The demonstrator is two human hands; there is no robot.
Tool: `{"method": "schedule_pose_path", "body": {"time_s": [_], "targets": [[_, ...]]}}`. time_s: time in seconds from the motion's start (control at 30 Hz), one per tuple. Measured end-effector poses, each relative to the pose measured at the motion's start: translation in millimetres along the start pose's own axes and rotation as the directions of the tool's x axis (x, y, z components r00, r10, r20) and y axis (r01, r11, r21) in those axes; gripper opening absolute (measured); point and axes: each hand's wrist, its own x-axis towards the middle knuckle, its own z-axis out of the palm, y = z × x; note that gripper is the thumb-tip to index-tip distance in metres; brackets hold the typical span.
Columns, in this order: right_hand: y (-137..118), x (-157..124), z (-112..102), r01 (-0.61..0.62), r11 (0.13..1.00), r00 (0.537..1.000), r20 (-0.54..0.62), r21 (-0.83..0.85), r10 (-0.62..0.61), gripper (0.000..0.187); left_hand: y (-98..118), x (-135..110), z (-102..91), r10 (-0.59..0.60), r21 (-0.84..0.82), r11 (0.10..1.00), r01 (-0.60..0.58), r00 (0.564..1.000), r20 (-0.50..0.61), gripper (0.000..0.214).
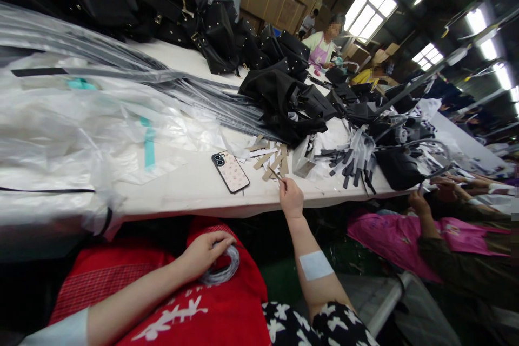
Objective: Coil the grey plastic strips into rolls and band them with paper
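- Sitting at a long white tabletop (194, 186), a person works with both hands, seen from their own head height.
- The left hand (208, 251) rests in the lap on a red apron (227, 308), fingers curled around a coil of wire (226, 271). The coil is round, silvery and thin-stranded.
- The right hand (291, 198) reaches up to the tabletop's near edge and pinches the end of a thin strip (275, 174) between thumb and fingertips. A white patch (315, 265) is stuck to that forearm.
- Just beyond lies a loose fan of flat brown cardboard strips (271, 160). Left of them is a phone (230, 172), screen down, in a pale patterned glossy case.
- Crinkled clear plastic sheets (81, 113) cover the left side. Soft black bags (284, 97) with metal studs are heaped in the middle. Limp grey and black bands (352, 159) lie to the right.
- Another person's hand (419, 203) works at the far right edge, well apart.
- Risk: the coil looks lightly held, so a slack grip could let its loops spring apart, tangle or slide off the lap.
- Risk: the phone sits near the edge, so a sweeping forearm or dragged plastic could knock it off.
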Motion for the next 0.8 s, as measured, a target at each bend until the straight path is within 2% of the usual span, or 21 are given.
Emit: {"method": "schedule_pose_path", "body": {"time_s": [0.07, 0.2, 0.33, 0.53, 0.63, 0.8], "targets": [[1.0, 0.1, 0.1, -0.069, 0.997, 0.997, -0.030, -0.025, 0.069, 0.020, -0.9, 0.6, 0.5, 0.003, -0.006, 1.000, -0.003, 1.000, -0.007, 0.042], [-6.9, 5.5, 2.4, -0.079, 0.993, 0.994, 0.064, -0.086, 0.085, 0.017, -0.8, 1.5, 2.1, 0.019, -0.025, 0.999, -0.019, 1.000, -0.008, 0.040], [-15.3, 14.3, 4.4, -0.123, 0.983, 0.990, 0.056, -0.138, 0.132, 0.034, 0.0, 0.3, 3.5, -0.001, -0.036, 0.999, 0.001, 1.000, -0.019, 0.040], [-21.7, 24.7, -5.2, -0.075, 0.976, 0.996, 0.034, -0.206, 0.084, 0.053, 0.0, 0.5, 3.2, 0.009, -0.016, 1.000, -0.009, 1.000, -0.012, 0.040], [-29.2, 24.9, -12.2, -0.043, 0.975, 0.998, 0.025, -0.219, 0.049, 0.052, 1.0, 1.1, 3.0, 0.005, -0.013, 1.000, -0.006, 1.000, -0.015, 0.040], [-35.5, 27.0, -16.7, -0.057, 0.984, 0.998, -0.004, -0.170, 0.058, 0.035, 0.5, 0.1, 2.9, -0.007, -0.022, 1.000, 0.007, 1.000, -0.003, 0.042]]}}
